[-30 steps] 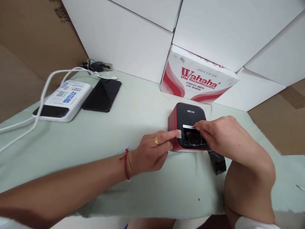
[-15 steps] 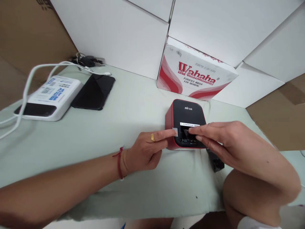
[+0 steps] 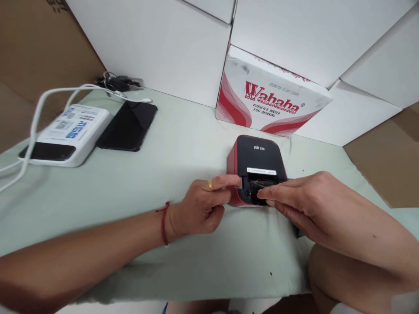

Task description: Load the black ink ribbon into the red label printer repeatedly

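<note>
A small red and black printer [image 3: 259, 155] stands on the cloth-covered table, with a white warning strip across its top and a dark recess at its front. My left hand [image 3: 204, 207], with a gold ring, has its index finger stretched onto a grey tab [image 3: 239, 183] at the printer's left side; its other fingers are curled in. From the right, my right hand [image 3: 304, 200] reaches into the recess. Its fingertips are closed together at a dark, shiny flap [image 3: 260, 183], whose far end they partly hide. Beneath that hand a black item [image 3: 300, 233] peeks out, mostly covered.
A Wahaba-style water carton printed "Wahaha" [image 3: 275, 93] stands behind the printer, against white boxes [image 3: 157, 48]. At left lie a black phone [image 3: 129, 126], a white device [image 3: 70, 135] with a white cable [image 3: 36, 113], and keys [image 3: 116, 82]. Brown cardboard [image 3: 382, 165] is at right.
My right fingertips have moved down toward the printer's front edge, and more of the dark recess shows. The grey tab under my left index finger has tilted downward.
</note>
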The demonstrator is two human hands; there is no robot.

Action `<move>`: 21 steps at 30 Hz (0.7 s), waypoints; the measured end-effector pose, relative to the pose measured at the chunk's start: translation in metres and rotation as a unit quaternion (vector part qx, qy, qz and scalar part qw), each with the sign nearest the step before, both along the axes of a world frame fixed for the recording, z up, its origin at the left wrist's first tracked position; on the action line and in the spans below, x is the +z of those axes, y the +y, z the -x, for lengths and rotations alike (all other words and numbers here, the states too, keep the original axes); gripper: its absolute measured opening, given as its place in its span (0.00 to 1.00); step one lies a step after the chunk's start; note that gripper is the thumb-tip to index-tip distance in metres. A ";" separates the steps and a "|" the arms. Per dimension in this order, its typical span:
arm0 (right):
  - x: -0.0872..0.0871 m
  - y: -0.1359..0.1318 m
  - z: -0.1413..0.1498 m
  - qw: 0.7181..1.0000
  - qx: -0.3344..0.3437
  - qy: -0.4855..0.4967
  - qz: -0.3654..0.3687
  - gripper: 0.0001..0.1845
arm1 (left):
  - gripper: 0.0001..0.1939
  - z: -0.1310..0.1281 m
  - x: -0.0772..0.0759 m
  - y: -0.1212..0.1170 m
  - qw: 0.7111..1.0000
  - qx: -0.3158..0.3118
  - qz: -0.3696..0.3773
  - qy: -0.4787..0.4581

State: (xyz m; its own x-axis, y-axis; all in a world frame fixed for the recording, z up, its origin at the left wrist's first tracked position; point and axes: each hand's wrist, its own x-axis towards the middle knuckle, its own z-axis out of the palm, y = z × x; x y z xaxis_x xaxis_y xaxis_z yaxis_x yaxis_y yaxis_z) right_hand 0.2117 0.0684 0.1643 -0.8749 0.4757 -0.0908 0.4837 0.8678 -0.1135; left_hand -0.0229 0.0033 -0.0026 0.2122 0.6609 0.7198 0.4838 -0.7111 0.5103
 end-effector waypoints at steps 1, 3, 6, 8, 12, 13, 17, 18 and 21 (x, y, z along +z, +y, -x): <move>0.001 -0.001 0.000 1.000 0.000 -0.004 0.012 0.21 | 0.11 0.000 -0.001 0.000 1.000 0.002 -0.001 0.003; 0.003 -0.002 0.002 1.000 0.001 -0.011 0.028 0.20 | 0.10 -0.001 -0.002 -0.001 1.000 0.005 -0.002 0.015; 0.002 0.004 0.008 0.999 -0.028 -0.011 0.015 0.20 | 0.11 -0.003 -0.006 -0.001 0.999 0.017 -0.013 0.039; -0.005 0.014 0.016 0.997 -0.076 -0.004 -0.012 0.20 | 0.11 -0.003 -0.009 -0.001 0.998 0.023 -0.030 0.056; -0.031 0.047 0.033 0.984 -0.165 -0.026 -0.055 0.20 | 0.11 -0.004 -0.014 -0.001 0.995 0.036 -0.055 0.078; -0.037 0.054 0.036 0.983 -0.172 -0.045 -0.051 0.20 | 0.11 -0.004 -0.014 -0.001 0.994 0.037 -0.057 0.081; -0.047 0.069 0.040 0.979 -0.161 -0.125 -0.028 0.22 | 0.10 -0.004 -0.016 0.000 0.994 0.031 -0.056 0.094; -0.048 0.070 0.040 0.978 -0.156 -0.137 -0.028 0.22 | 0.10 -0.004 -0.015 0.000 0.993 0.032 -0.054 0.096; -0.047 0.071 0.041 0.978 -0.149 -0.145 -0.022 0.21 | 0.11 -0.004 -0.015 0.000 0.993 0.031 -0.053 0.098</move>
State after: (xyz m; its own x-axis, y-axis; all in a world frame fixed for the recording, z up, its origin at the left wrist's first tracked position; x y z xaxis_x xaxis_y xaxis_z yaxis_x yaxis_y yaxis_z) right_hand 0.1704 0.1394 0.1171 -0.6367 0.7151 -0.2885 0.7225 0.6840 0.1010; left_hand -0.0186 0.0035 -0.0177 0.3161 0.5990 0.7357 0.6101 -0.7222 0.3259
